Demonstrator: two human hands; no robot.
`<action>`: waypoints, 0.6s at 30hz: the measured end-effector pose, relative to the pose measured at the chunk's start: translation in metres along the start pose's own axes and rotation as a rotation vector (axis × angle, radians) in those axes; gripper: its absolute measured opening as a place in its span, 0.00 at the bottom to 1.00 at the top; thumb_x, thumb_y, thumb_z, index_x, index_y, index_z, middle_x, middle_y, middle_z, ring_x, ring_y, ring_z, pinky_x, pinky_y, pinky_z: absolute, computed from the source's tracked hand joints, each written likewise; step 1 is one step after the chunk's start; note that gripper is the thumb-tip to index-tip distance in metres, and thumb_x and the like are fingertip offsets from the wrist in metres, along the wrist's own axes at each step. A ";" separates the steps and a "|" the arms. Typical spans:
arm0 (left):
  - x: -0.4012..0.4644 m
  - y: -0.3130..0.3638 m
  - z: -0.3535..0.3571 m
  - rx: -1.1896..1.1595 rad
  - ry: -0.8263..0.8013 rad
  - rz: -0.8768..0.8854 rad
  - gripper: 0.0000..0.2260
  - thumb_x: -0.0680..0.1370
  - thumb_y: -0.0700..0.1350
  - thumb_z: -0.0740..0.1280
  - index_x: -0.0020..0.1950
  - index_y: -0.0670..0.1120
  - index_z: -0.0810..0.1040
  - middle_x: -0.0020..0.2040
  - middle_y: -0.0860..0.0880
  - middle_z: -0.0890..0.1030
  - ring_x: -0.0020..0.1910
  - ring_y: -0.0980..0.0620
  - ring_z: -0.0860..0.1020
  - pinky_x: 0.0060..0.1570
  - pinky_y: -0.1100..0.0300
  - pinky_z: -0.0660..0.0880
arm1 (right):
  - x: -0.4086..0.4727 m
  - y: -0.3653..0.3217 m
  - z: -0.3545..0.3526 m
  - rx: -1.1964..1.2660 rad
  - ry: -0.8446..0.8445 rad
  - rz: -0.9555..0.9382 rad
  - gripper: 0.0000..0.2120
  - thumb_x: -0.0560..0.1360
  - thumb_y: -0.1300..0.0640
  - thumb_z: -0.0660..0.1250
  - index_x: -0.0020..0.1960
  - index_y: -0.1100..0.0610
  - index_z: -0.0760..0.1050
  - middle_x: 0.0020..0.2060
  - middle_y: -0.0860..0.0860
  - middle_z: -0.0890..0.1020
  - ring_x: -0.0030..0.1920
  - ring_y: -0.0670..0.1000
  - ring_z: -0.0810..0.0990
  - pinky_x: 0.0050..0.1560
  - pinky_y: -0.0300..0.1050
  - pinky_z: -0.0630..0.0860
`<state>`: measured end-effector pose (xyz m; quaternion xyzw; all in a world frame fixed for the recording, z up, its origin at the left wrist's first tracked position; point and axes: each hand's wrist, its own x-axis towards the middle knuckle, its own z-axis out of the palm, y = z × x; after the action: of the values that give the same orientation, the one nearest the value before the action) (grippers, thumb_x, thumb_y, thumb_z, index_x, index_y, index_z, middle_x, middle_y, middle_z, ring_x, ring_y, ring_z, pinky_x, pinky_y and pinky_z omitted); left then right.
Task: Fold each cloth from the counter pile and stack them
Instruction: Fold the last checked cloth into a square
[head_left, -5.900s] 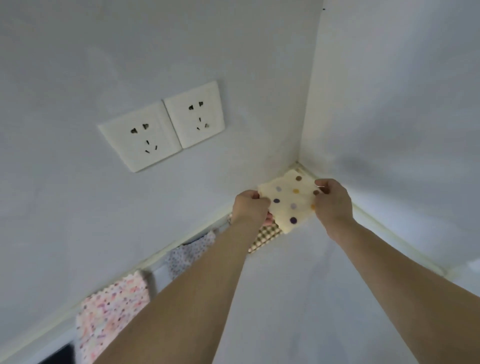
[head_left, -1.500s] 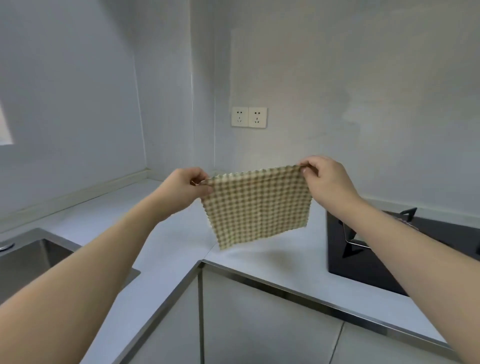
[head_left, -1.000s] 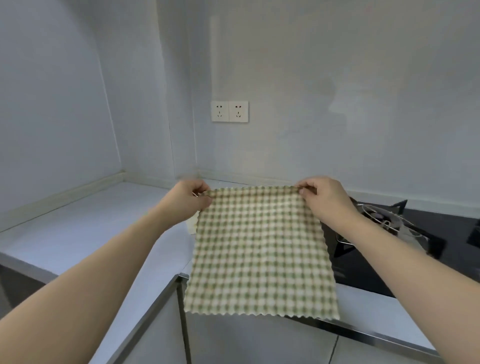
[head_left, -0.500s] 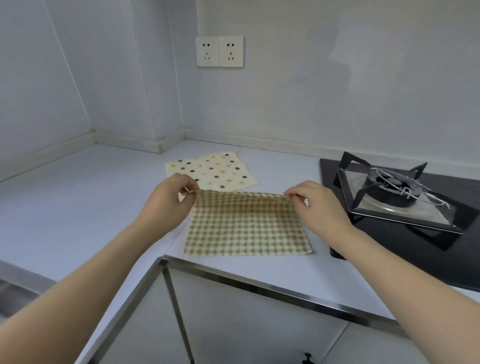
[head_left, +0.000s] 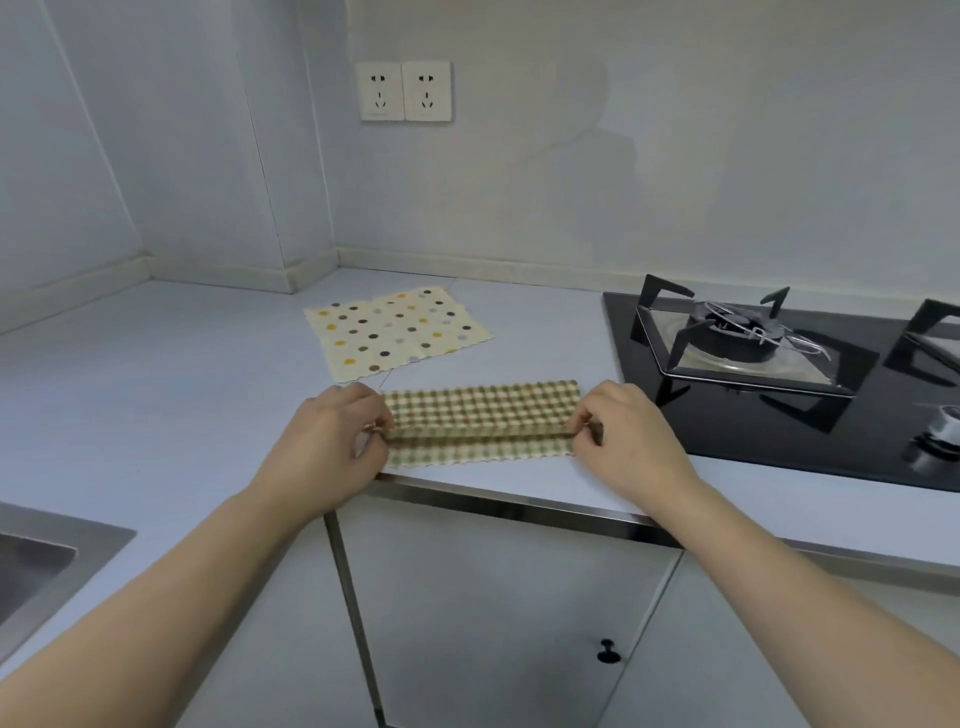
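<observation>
With both grips pinching the far edge of the checked cloth (head_left: 480, 423) at the table (head_left: 156, 374) front, left hand (head_left: 332, 441) and right hand (head_left: 626, 441) mid-fold, risk: uneven pull skews the edges, or the cloth slides off the lip.

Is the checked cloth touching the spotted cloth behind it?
Apart. In the head view a strip of bare counter shows between the checked cloth and the spotted cloth, though near the left hand the gap narrows to little.
</observation>
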<state>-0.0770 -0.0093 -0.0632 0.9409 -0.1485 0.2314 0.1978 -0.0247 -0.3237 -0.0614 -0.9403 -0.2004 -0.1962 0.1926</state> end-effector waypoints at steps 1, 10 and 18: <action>-0.001 0.000 0.000 0.037 -0.009 0.024 0.10 0.69 0.44 0.58 0.42 0.49 0.78 0.44 0.54 0.78 0.42 0.51 0.72 0.44 0.53 0.71 | 0.000 0.000 0.001 -0.011 -0.002 -0.002 0.05 0.70 0.62 0.65 0.41 0.55 0.78 0.42 0.48 0.78 0.46 0.52 0.73 0.48 0.46 0.71; 0.000 0.002 0.001 0.035 -0.147 0.180 0.14 0.73 0.58 0.59 0.51 0.54 0.79 0.49 0.59 0.75 0.47 0.56 0.71 0.47 0.58 0.70 | 0.000 -0.001 0.000 0.004 -0.143 -0.021 0.19 0.66 0.45 0.59 0.54 0.48 0.74 0.50 0.42 0.72 0.53 0.47 0.65 0.58 0.42 0.62; 0.003 0.004 0.004 0.024 -0.135 0.132 0.08 0.82 0.45 0.57 0.44 0.50 0.72 0.40 0.56 0.72 0.40 0.55 0.69 0.40 0.59 0.67 | 0.000 -0.003 -0.002 0.005 -0.248 -0.061 0.28 0.65 0.32 0.59 0.59 0.45 0.72 0.53 0.39 0.70 0.58 0.44 0.67 0.61 0.42 0.62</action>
<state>-0.0746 -0.0154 -0.0635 0.9449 -0.2201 0.1818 0.1603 -0.0265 -0.3220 -0.0586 -0.9504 -0.2517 -0.0839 0.1625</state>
